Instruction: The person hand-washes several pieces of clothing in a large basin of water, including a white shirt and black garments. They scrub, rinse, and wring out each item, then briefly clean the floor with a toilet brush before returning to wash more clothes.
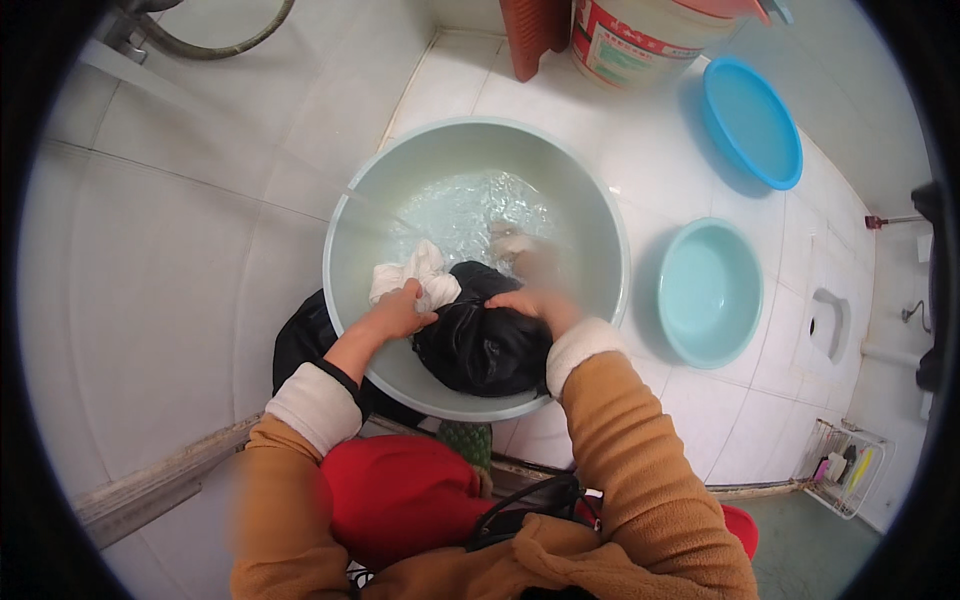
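A large pale plastic basin [480,129] with water [465,210] in it stands on the tiled floor before me. Wet black fabric [487,345] is bunched against its near side, and a crumpled white cloth [416,274] lies to the left of it. The fingers of my left hand [401,309] are on the white cloth, with the thumb by the black fabric. My right hand [529,306] grips the top of the black fabric. In the water beyond it is a pale brownish shape [514,244], too blurred to name.
A light turquoise basin [710,292] and a tilted blue basin [754,124] are on the right. At the back are a large labelled bucket [637,45] and a reddish-brown plastic piece [529,37]. A squat toilet [829,325] and wire rack [847,469] sit far right.
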Demonstrator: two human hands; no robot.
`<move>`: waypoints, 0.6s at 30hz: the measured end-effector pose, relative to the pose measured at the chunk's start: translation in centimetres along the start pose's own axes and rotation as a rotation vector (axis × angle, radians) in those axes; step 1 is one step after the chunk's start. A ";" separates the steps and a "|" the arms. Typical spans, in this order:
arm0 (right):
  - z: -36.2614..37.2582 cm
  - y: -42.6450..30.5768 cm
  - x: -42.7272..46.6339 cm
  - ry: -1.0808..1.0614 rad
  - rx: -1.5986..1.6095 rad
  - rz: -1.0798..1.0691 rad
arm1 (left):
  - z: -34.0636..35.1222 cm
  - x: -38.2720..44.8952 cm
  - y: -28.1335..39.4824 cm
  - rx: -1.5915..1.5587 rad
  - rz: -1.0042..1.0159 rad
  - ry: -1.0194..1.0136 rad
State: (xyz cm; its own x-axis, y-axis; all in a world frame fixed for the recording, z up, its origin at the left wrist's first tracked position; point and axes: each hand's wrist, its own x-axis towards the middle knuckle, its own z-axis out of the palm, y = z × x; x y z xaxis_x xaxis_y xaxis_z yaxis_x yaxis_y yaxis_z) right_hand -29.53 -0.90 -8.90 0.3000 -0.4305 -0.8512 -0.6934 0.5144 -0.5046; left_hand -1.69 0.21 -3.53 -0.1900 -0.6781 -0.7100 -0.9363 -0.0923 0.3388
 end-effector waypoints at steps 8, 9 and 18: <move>4.5 0.2 -3.3 -0.095 -0.401 0.128 | -1.8 -0.3 5.2 0.329 -0.008 -0.302; 4.4 -0.1 -4.0 -0.131 -0.382 0.145 | -1.8 0.0 6.0 0.415 -0.043 -0.339; -2.0 2.9 -1.2 0.523 -0.808 -0.035 | 2.8 2.1 6.1 0.262 0.445 -0.046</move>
State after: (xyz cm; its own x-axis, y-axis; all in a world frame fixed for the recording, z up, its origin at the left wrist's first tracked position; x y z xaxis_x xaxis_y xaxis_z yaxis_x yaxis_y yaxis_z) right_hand -33.25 -0.33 -9.04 0.1350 -0.8127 -0.5668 -0.9900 -0.0872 -0.1108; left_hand -8.63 0.25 -4.67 -0.5944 -0.5766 -0.5606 -0.8030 0.3877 0.4526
